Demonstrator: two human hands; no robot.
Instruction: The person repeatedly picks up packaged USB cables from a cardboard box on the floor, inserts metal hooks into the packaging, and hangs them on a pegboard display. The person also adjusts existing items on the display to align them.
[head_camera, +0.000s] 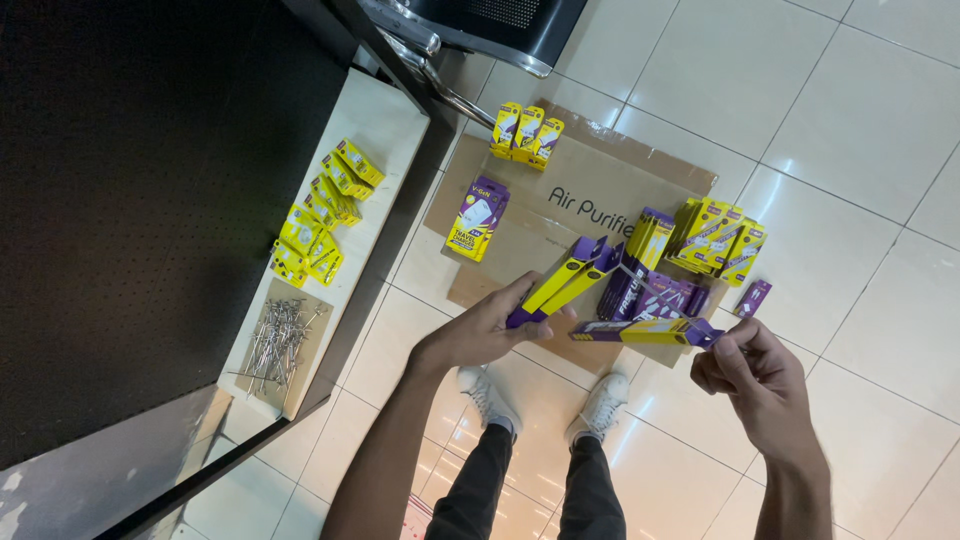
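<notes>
Two slim yellow-purple boxes are clasped in the left hand; another flat box is pinched by the right hand, all above the cardboard sheet. More boxes lie on it.

yellow-purple slim boxes in hand, more piled right, three far, yellow ones on left shelf.
</notes>
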